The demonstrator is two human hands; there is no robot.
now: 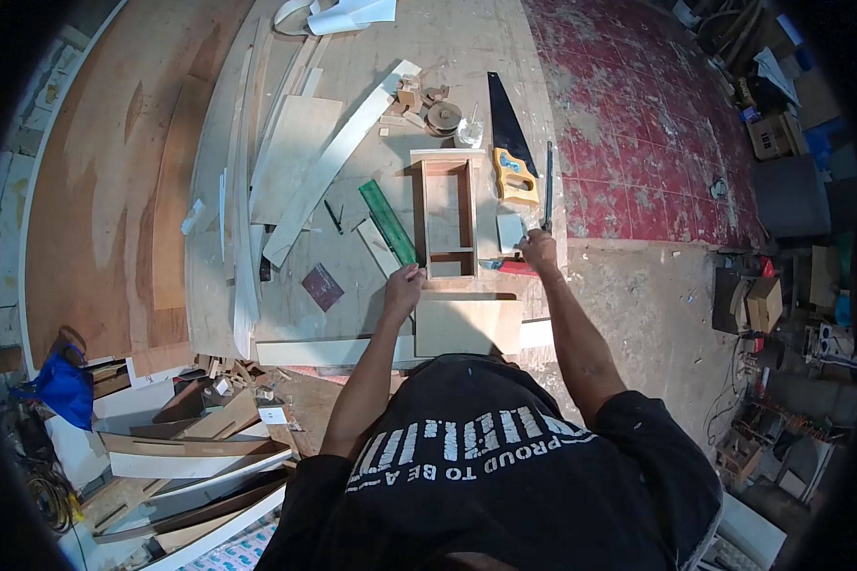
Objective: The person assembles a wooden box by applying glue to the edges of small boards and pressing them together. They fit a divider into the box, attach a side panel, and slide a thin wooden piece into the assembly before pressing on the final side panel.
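Observation:
My left hand point(405, 285) is closed at the lower end of a green ruler point(387, 221), beside the left side of a small wooden frame point(424, 214). Fingers of my right hand point(539, 249) are closed near a white square piece point(510, 232); what they hold, if anything, is too small to make out. Just left of that hand lies a red-handled tool point(516, 269). The frame has a divider near its lower end. Below it rests a flat wooden board point(467, 325). A narrow pale strip point(378, 247) lies left of the green ruler.
A handsaw point(516, 176) and a dark bar point(548, 181) lie to the right. Beyond the frame are a white cup point(468, 131) and a round brown piece point(444, 116). Long boards point(338, 162), a pen point(334, 217) and a sandpaper sheet point(323, 287) are at the left.

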